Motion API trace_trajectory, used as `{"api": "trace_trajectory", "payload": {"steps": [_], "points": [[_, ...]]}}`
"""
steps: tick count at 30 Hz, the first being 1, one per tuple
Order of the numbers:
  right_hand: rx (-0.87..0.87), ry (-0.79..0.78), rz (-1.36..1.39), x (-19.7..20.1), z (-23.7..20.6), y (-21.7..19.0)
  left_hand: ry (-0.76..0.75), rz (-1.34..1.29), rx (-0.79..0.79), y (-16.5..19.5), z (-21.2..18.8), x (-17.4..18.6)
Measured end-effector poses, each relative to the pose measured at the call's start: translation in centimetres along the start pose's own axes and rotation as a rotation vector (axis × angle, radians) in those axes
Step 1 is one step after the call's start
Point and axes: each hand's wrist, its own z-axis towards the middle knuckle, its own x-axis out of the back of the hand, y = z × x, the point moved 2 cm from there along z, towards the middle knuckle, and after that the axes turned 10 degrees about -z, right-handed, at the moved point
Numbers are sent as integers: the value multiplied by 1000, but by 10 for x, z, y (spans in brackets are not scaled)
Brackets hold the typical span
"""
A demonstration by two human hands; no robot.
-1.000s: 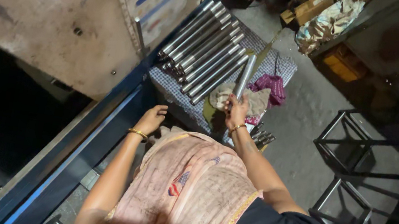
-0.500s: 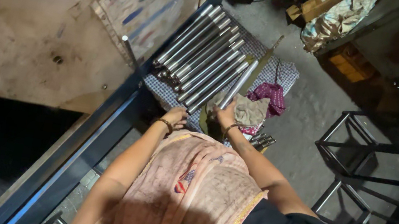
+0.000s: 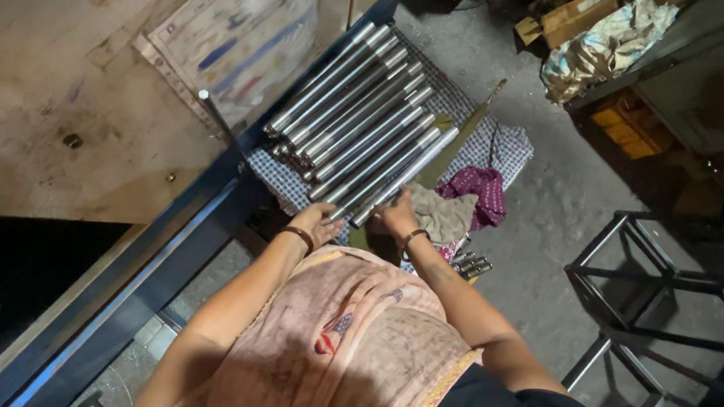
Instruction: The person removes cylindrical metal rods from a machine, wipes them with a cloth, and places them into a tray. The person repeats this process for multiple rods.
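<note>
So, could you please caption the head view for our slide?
Both hands, left hand and right hand, rest at the near ends of metal rods on checked cloth.

A workshop: steel rods [image 3: 366, 117], metal stool frames [image 3: 660, 280], concrete floor [image 3: 552, 166].

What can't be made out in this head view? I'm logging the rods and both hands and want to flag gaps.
- Left hand: fingers curl over the rod ends, grip unclear.
- Right hand: its fingertips merge with the metal rods; hold uncertain.
- Lower rods: stacked under the top row, uncountable.
- Short pieces: too small, partly behind the right arm.
- Checked cloth: mostly covered.
</note>
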Motion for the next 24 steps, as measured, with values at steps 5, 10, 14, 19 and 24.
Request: {"api": "trace_trajectory", "payload": {"steps": [5, 10, 14, 19, 24], "points": [[-227, -123, 27, 23, 14, 4, -37, 36, 69, 3, 2, -4], [-206, -198, 551, 41, 34, -1, -228, 96, 109, 12, 1, -8], [-433, -280, 719, 43, 49, -9, -310, 34, 80, 22, -3, -20], [-406, -303, 821, 26, 56, -21, -298, -1, 35, 20, 1, -16], [-330, -396, 863, 4, 32, -23, -207, 6, -20, 23, -9, 19]]}}
